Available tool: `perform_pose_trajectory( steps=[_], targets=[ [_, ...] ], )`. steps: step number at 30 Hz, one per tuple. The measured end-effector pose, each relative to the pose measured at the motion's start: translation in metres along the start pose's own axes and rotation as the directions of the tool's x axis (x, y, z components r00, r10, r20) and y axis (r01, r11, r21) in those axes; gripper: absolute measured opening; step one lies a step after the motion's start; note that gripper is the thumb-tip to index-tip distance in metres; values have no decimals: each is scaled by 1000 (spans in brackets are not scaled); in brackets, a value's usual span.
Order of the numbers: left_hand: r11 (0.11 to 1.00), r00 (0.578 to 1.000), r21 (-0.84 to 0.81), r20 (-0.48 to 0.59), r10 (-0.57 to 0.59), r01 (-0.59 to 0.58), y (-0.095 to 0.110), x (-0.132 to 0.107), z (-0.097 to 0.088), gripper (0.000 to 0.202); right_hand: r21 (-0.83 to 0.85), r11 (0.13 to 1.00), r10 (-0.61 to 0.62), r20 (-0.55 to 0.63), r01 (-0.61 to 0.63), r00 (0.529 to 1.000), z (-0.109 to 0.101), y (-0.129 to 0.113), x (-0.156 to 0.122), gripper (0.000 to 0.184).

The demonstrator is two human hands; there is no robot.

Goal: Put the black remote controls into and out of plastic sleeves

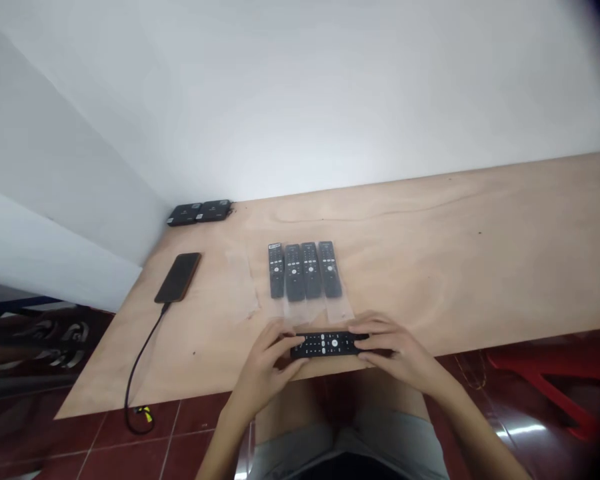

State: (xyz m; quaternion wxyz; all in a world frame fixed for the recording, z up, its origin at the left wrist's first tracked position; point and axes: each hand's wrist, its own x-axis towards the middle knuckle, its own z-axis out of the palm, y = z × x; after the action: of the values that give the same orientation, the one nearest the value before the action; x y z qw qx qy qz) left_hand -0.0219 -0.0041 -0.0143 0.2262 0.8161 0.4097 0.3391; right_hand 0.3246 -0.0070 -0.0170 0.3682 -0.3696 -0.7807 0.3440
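Observation:
A black remote control (330, 343) lies sideways between my two hands, close to the table's front edge, its buttons facing up. My left hand (273, 357) grips its left end between thumb and fingers. Around its right end close the fingers of my right hand (393, 347). Just beyond, several more dark remote controls (310, 270) lie side by side, most of them in clear plastic sleeves. The leftmost remote control (276, 270) carries a white label at its top. Left of these rests a flat clear plastic sleeve (241, 283).
On the wooden table (455, 267), a phone (179, 278) lies at the left, with a black cable (143, 363) hanging over the edge. Two black boxes (199, 213) sit in the far left corner by the white wall (330, 100). A red plastic stool (550, 387) stands at the lower right.

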Motion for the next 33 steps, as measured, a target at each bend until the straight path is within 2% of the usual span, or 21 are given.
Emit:
perform_pose_trajectory(
  steps=[4,9,13,18,22,26,29,33],
  targets=[
    [997,999,54,-7,-52,53,-3,-8,-6,23,-46,999,29,39,-27,999,6,-2,4,30],
    [973,976,91,8,-216,214,13,6,-1,17,-155,976,151,-32,-155,988,12,-9,6,40],
    [955,957,88,43,-286,282,20,17,2,19,-168,977,131,-8,-130,991,14,-11,11,37],
    [932,929,-60,123,-350,359,18,22,-4,16,-96,991,100,60,-94,993,10,-10,11,40],
    [936,941,-98,66,-332,337,17,20,-2,20,-137,983,135,65,-125,989,11,-9,9,43],
    [968,969,43,-12,-247,247,17,11,-1,27,-194,975,120,61,-107,991,14,-6,8,47],
    [975,982,146,63,-181,170,15,9,-6,41,-204,975,111,81,-92,991,13,-5,8,48],
    [987,970,89,190,-149,134,11,12,-15,53,-198,975,116,94,-96,989,11,-6,8,48]
  ],
)
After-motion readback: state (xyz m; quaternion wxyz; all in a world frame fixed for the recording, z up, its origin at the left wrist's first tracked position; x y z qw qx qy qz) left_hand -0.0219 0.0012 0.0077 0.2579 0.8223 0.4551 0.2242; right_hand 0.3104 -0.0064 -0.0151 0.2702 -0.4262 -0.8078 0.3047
